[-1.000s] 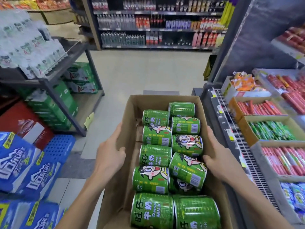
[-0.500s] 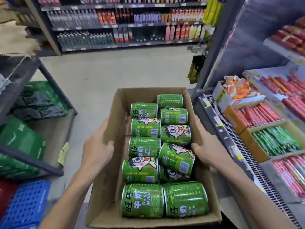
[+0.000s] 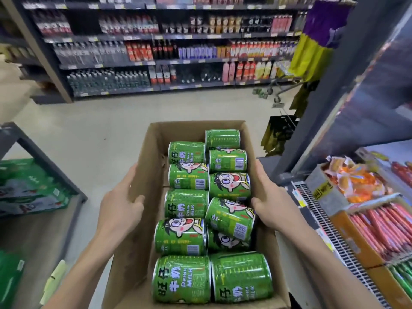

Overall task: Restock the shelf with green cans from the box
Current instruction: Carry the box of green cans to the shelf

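1. My left hand (image 3: 121, 210) grips the box's (image 3: 196, 127) left wall, fingers curled over the rim.
2. My right hand (image 3: 270, 204) grips the right wall likewise.
3. Green cans (image 3: 189, 206) lie sideways inside the box, shelf (image 3: 316, 204) at right.

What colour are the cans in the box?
Green, with a cartoon face; clearest in the head view: cans.

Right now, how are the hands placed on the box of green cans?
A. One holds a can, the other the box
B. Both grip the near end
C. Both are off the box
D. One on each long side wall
D: the left hand grips the left wall of the box and the right hand the right wall, with the green cans lying between them, untouched.
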